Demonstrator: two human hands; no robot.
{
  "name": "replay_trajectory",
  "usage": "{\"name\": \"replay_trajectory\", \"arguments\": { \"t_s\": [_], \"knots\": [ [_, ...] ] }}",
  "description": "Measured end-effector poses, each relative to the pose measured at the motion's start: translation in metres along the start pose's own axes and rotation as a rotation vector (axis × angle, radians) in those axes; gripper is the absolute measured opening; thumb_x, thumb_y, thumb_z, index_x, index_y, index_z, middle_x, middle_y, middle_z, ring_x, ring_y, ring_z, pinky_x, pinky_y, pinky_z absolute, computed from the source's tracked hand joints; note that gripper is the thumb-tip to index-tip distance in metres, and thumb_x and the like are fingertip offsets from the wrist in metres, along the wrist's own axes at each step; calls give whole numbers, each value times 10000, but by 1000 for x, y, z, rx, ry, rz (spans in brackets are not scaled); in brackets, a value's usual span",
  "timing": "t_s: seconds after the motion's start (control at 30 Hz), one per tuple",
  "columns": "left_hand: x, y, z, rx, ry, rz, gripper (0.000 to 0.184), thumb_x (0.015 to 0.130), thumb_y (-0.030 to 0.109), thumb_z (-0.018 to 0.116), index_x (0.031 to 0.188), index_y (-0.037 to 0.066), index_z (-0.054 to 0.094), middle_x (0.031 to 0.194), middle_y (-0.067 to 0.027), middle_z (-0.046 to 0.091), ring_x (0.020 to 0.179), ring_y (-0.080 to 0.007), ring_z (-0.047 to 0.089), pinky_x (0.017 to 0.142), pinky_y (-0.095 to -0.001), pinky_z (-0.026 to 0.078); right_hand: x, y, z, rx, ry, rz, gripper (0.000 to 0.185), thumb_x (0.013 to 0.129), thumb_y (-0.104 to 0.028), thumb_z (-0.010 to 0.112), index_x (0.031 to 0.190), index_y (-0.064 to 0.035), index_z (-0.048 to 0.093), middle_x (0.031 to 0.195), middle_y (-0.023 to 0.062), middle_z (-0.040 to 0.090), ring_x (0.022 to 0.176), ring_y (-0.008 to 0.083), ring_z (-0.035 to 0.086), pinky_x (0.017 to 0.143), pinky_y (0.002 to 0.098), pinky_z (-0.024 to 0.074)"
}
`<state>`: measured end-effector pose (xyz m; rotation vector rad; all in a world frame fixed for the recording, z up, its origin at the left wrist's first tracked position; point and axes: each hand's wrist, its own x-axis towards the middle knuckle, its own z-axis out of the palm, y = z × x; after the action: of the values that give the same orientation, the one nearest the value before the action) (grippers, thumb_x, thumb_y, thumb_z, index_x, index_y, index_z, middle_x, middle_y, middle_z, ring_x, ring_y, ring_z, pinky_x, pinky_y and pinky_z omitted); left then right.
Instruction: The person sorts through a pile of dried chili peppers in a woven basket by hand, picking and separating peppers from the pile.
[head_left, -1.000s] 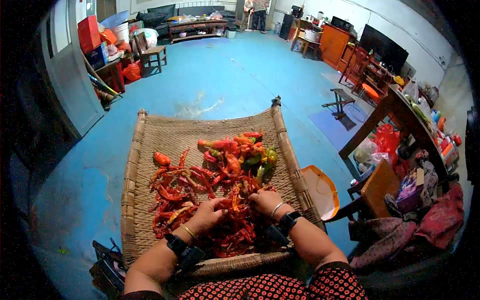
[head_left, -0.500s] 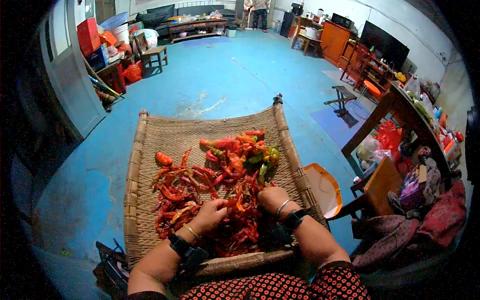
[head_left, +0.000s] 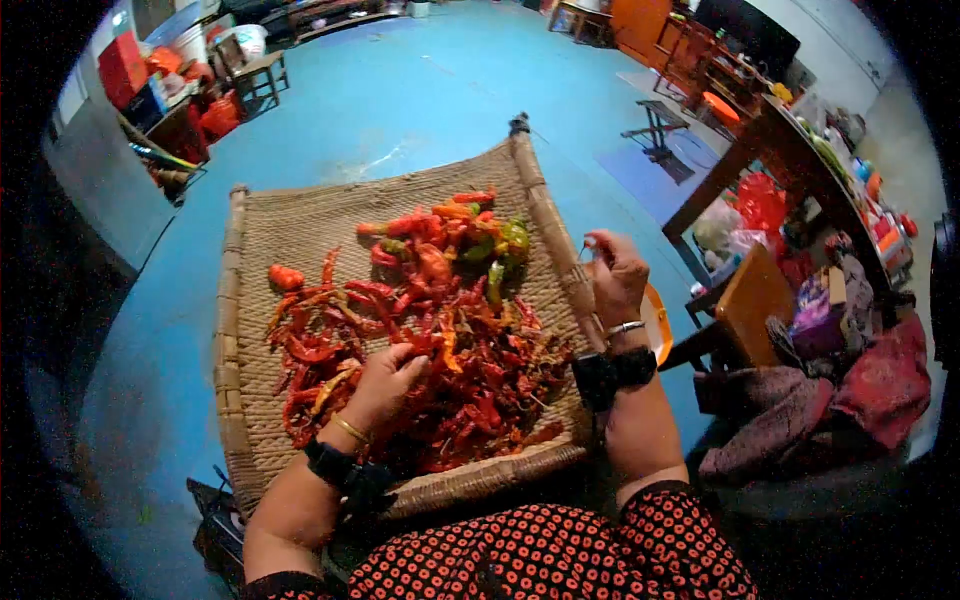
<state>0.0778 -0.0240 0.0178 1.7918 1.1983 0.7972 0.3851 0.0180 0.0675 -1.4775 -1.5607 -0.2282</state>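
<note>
A woven bamboo tray [head_left: 300, 215] lies in front of me, bearing a heap of dried red chili peppers [head_left: 480, 405]. Fresher red, orange and green peppers [head_left: 440, 235] are at the heap's far side, and one plump red pepper [head_left: 286, 277] sits apart on the left. My left hand [head_left: 385, 380] is closed in a pinch at the heap's middle, its fingertips on a red chili pepper. Raised over the tray's right edge, my right hand [head_left: 620, 272] has its fingers drawn together; whatever small thing they hold is too blurred to name.
An orange-rimmed container [head_left: 657, 325] stands beyond the tray's right edge, mostly hidden behind my right wrist. Farther right are a wooden chair [head_left: 755, 300] with cloth [head_left: 780, 410] and a cluttered table [head_left: 745, 165]. A small wooden chair [head_left: 258, 75] stands far left on the blue floor.
My right hand has left the heap, moving up and right past the tray's edge. My left hand has shifted slightly up and left in the view, which has tilted downward.
</note>
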Motion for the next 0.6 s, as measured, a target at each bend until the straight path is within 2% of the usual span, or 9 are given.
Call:
{"name": "replay_trajectory", "arguments": {
  "t_s": [0.13, 0.2, 0.23, 0.27, 0.33, 0.37, 0.47, 0.53, 0.6],
  "knots": [
    [-1, -1, 7, -214, -36, -89, 147, 819, 129, 512, 821, -14, 543, 672, 14, 517, 602, -60, 440, 531, -227, 374, 5, 23, -21, -446, 167, 5, 173, 715, -45, 574, 882, -87, 568, 818, 80, 565, 733, 236, 567, 614, 323, 452],
    [-2, 6, 3, -242, -57, -192, 147, 818, 121, 510, 858, -15, 553, 707, 19, 529, 617, -63, 458, 554, -227, 397, 0, 38, -22, -587, 118, 63, 191, 717, -65, 581, 906, -90, 571, 870, 96, 546, 766, 249, 551, 660, 337, 451],
    [-1, -3, 3, -95, -32, -35, 152, 822, 119, 503, 870, -16, 552, 722, 16, 533, 618, -60, 464, 554, -226, 400, -4, 42, -21, -677, 77, 91, 214, 716, -81, 587, 929, -91, 568, 886, 110, 541, 772, 261, 547, 676, 342, 449],
    [-2, -3, 2, -90, -32, -45, 152, 822, 119, 503, 870, -16, 552, 722, 16, 533, 618, -60, 464, 554, -226, 400, -7, 44, -18, -765, 36, 117, 239, 714, -96, 594, 951, -93, 565, 903, 124, 536, 778, 274, 544, 693, 347, 446],
    [-2, 0, 3, -258, -60, -140, 170, 824, 135, 505, 861, -23, 556, 711, 11, 529, 629, -66, 467, 558, -227, 398, -4, 32, -13, -730, -15, 65, 286, 698, -113, 609, 978, -85, 559, 897, 141, 540, 803, 291, 539, 720, 352, 442],
    [-1, 2, 2, -130, -23, -35, 189, 823, 153, 508, 830, -28, 560, 687, -5, 522, 629, -80, 467, 555, -242, 393, -2, 17, -10, -483, -183, -35, 267, 693, -115, 591, 957, -86, 564, 873, 129, 547, 773, 288, 537, 717, 354, 442],
    [1, -8, 1, -92, -52, -59, 203, 819, 167, 514, 806, -29, 561, 679, -32, 527, 632, -105, 476, 559, -261, 388, -30, 14, 34, 140, -568, -165, 221, 711, -132, 536, 926, -90, 565, 841, 139, 557, 764, 296, 545, 698, 371, 443],
    [0, -11, 4, -95, 15, 3, 206, 816, 172, 517, 789, -27, 562, 682, -54, 538, 613, -139, 476, 559, -276, 383, -46, -5, 56, -4, -852, -228, 215, 714, -145, 534, 925, -119, 568, 872, 127, 557, 835, 287, 548, 695, 373, 448],
    [2, -11, 0, 74, 25, 70, 211, 810, 183, 530, 783, -22, 567, 692, -59, 547, 617, -189, 480, 571, -294, 390, -43, -37, 57, -153, -1123, -152, 325, 683, -168, 591, 1005, -164, 547, 1073, 103, 506, 870, 286, 550, 759, 359, 443]
  ]
}}
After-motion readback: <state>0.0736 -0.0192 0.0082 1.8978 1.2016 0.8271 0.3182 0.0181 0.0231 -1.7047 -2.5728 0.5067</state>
